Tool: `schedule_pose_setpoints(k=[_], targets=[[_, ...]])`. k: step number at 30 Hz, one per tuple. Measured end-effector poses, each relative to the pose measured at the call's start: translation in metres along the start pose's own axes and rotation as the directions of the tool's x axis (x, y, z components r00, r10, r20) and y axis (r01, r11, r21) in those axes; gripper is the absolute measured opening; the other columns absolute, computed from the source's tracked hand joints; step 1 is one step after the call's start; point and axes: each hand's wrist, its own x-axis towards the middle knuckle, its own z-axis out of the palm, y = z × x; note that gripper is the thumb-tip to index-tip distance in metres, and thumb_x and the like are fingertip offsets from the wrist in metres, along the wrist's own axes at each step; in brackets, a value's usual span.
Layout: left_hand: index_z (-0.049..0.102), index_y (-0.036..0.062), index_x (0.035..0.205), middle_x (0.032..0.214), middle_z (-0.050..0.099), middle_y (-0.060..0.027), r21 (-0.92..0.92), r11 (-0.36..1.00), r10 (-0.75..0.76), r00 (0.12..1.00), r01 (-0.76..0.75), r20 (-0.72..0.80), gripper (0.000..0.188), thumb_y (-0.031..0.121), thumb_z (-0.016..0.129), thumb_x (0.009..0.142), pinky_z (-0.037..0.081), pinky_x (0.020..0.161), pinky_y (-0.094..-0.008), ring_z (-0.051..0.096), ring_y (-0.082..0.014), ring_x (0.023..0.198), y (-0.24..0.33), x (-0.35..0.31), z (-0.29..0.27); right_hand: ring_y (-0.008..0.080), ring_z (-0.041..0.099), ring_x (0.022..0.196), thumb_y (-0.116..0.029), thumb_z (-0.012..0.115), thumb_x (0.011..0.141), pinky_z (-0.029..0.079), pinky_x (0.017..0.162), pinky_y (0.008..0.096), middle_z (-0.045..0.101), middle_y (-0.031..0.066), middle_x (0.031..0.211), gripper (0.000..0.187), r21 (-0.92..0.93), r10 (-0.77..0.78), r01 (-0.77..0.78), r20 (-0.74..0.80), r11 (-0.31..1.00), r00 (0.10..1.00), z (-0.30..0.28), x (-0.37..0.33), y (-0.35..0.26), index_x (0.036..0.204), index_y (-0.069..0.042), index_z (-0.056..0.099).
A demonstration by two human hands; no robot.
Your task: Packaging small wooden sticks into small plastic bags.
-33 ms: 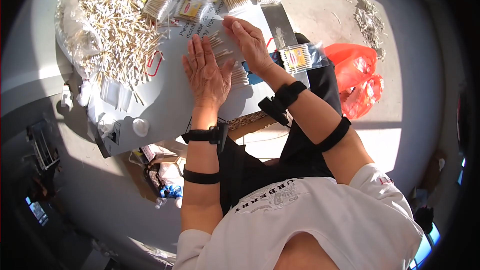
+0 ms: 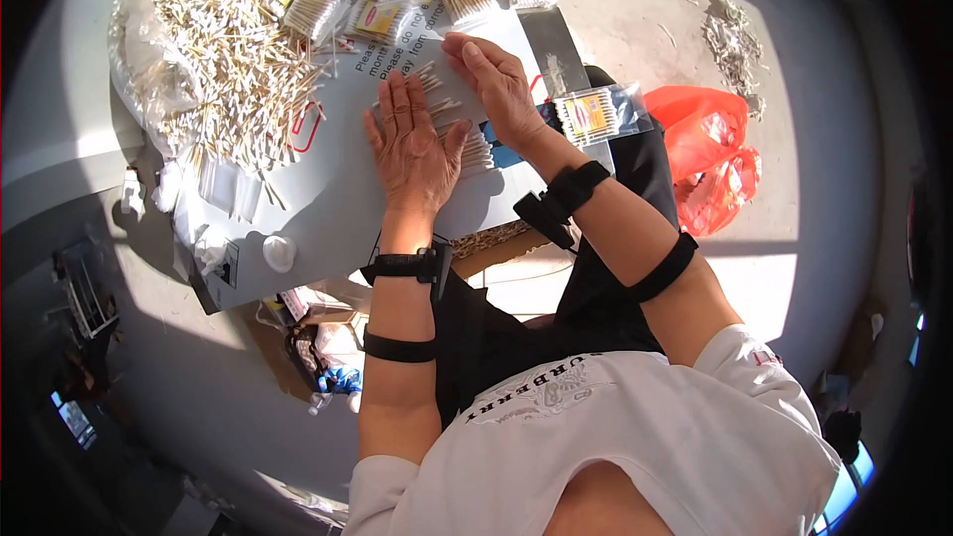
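Loose cotton swabs [image 2: 444, 107] lie in a small group on the grey tabletop [image 2: 342, 184], between my two hands. My left hand [image 2: 412, 154] is open on their left side, palm down, with its fingers stretched out and its thumb apart. Opposite it, my right hand [image 2: 501, 89] stands on edge along the swabs' right side, its fingers extended and holding nothing. Both palms partly hide the swabs, so I cannot tell whether either hand touches them. A filled swab bag [image 2: 591, 116] lies by the table's right edge, next to my right wrist.
A large heap of loose swabs [image 2: 223, 50] spills from clear plastic at the left. Several packed swab bags [image 2: 382, 18] lie at the far side. A white cap-like piece [image 2: 279, 253] sits near the front edge. Red plastic bags [image 2: 700, 154] are on the floor at right.
My left hand has shifted very slightly to the right. My right hand and the swabs look unchanged.
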Motion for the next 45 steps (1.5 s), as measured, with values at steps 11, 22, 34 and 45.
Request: schedule_pose_setpoints(k=[11, 22, 34, 45], targets=[[0.023, -0.0010, 0.147, 0.155, 0.017, -0.0217, 0.044, 0.998, 0.050, 0.997, -0.048, -0.053, 0.085, 0.060, 0.042, 0.092, 0.007, 0.116, -0.0515, 0.013, -0.0346, 0.145, 0.001, 0.003, 0.004, 0.0185, 0.052, 0.118, -0.027, 0.047, 0.101, 0.039, 0.102, 0.0295, 0.056, 0.0110, 0.128, 0.038, -0.260, -0.181, 0.181, 0.024, 0.949, 0.983, -0.002, 0.002, 0.002, 0.124, 0.001, 0.057], [0.035, -0.0039, 0.141, 0.144, 0.036, -0.0223, -0.866, 0.490, -0.258, 0.933, -0.098, -0.252, 0.059, 0.040, 0.040, 0.102, 0.027, 0.111, -0.0389, 0.036, -0.0303, 0.134, -0.007, 0.026, 0.009, 0.0209, 0.053, 0.118, -0.031, 0.047, 0.101, 0.039, 0.102, 0.0302, 0.057, 0.0130, 0.126, 0.042, -0.420, -0.223, 0.252, 0.118, 0.872, 0.968, 0.011, 0.008, 0.007, 0.125, 0.002, 0.056], [0.020, -0.0037, 0.147, 0.154, 0.014, -0.0197, -0.939, 0.341, -0.550, 0.803, -0.037, -0.231, 0.060, 0.034, 0.036, 0.103, 0.015, 0.116, -0.0403, 0.018, -0.0287, 0.143, 0.033, -0.044, 0.010, 0.0188, 0.049, 0.124, -0.025, 0.043, 0.103, 0.037, 0.107, 0.0301, 0.052, 0.0128, 0.132, 0.040, -0.226, -0.213, 0.176, -0.154, 0.958, 0.965, -0.009, -0.060, 0.007, 0.131, 0.002, 0.051], [0.018, -0.0023, 0.148, 0.155, 0.016, -0.0189, -0.976, 0.188, -0.539, 0.818, -0.114, -0.199, 0.066, 0.038, 0.041, 0.101, 0.013, 0.116, -0.0380, 0.015, -0.0261, 0.144, 0.024, -0.017, 0.005, 0.0175, 0.047, 0.123, -0.026, 0.044, 0.102, 0.037, 0.105, 0.0287, 0.049, 0.0114, 0.136, 0.039, -0.248, -0.267, 0.238, -0.091, 0.939, 0.959, -0.003, -0.031, 0.009, 0.127, 0.002, 0.054]])
